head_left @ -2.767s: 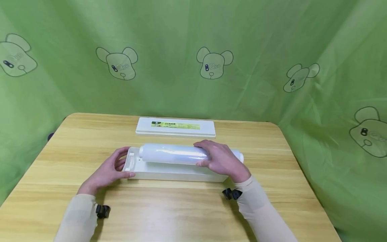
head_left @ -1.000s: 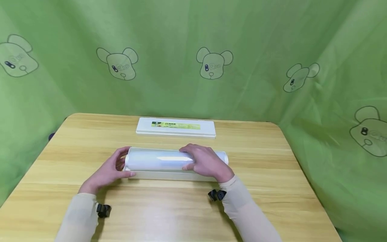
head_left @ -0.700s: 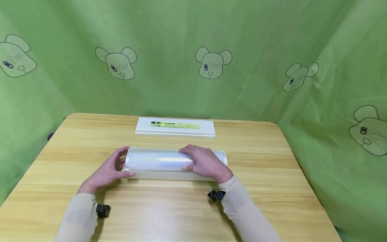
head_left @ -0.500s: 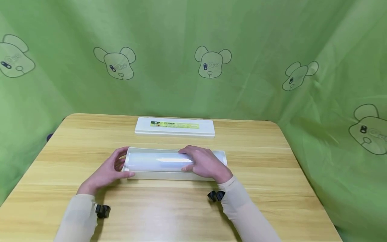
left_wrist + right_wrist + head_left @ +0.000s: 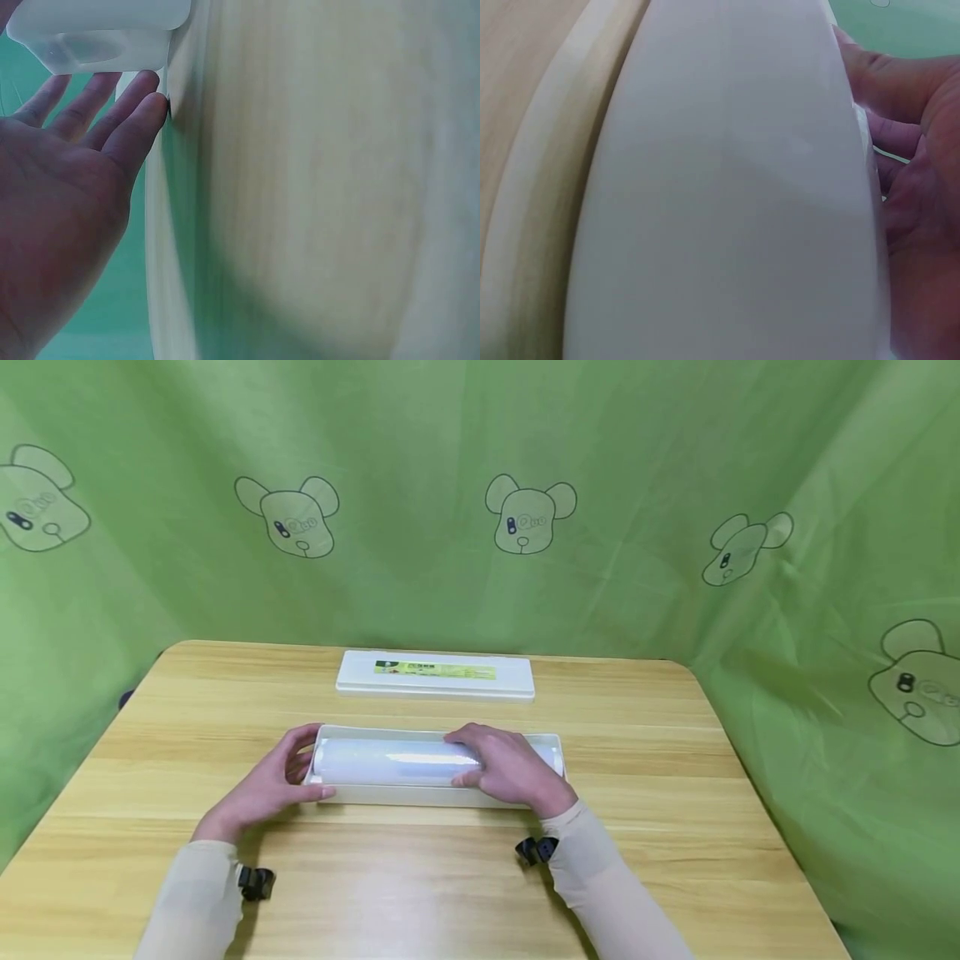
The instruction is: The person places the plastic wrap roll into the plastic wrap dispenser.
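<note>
Cloth (image 5: 405, 597), green and softly creased, hangs behind the surface (image 5: 390, 893) and along both sides of it, printed with outlined, round-eared animal heads (image 5: 525, 537). The surface is pale, grained wood with rounded far corners and a bright patch of reflected light towards its front. Across its middle lies a long white box (image 5: 427, 796), open side up. Beyond it, apart and near the far edge, a white lid (image 5: 435, 687) lies flat. A roll of shiny film (image 5: 382, 762) sits lengthwise inside the box. Pale sleeves (image 5: 193, 897) reach in from the front. The left hand (image 5: 262, 787) holds the box's left end, thumb on the near wall, fingers at the end. The right hand (image 5: 506, 767) curls over the roll, right of its middle, thumb on the near side; its far fingertips are partly hidden. A yellow-green label (image 5: 442, 671) runs along the lid. Small black devices (image 5: 258, 884) sit on both sleeves. Something purple (image 5: 125, 698) shows past the surface's left edge.
</note>
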{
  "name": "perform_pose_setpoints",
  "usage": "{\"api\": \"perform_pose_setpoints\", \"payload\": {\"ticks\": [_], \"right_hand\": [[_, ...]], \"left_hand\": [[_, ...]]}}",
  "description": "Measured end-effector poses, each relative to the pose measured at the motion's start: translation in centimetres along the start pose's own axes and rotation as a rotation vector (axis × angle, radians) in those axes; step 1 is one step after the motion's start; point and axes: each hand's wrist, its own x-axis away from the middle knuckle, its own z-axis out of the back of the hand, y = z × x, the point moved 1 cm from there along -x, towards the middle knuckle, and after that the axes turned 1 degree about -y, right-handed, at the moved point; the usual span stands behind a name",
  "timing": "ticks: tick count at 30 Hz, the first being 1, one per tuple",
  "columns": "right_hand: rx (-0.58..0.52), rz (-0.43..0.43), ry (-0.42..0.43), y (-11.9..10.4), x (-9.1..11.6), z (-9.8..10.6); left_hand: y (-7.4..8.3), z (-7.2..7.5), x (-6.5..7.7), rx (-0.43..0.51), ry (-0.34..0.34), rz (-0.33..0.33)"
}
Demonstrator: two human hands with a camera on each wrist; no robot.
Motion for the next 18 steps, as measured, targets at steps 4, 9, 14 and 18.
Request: {"api": "perform_pose_setpoints", "payload": {"ticks": [4,9,14,18], "right_hand": [[0.005,0.008,0.002,0.09,-0.01,-0.1],[-0.001,0.016,0.006,0.2,-0.09,-0.19],[0.002,0.018,0.005,0.37,-0.18,-0.4],[-0.001,0.017,0.004,0.54,-0.22,-0.64]], "left_hand": [[0.0,0.05,0.0,0.001,-0.003,0.006],[0.01,0.12,-0.01,0.0,-0.003,0.008],[0.03,0.08,0.02,0.005,-0.002,0.002],[0.02,0.05,-0.02,0.01,-0.004,0.002]]}}
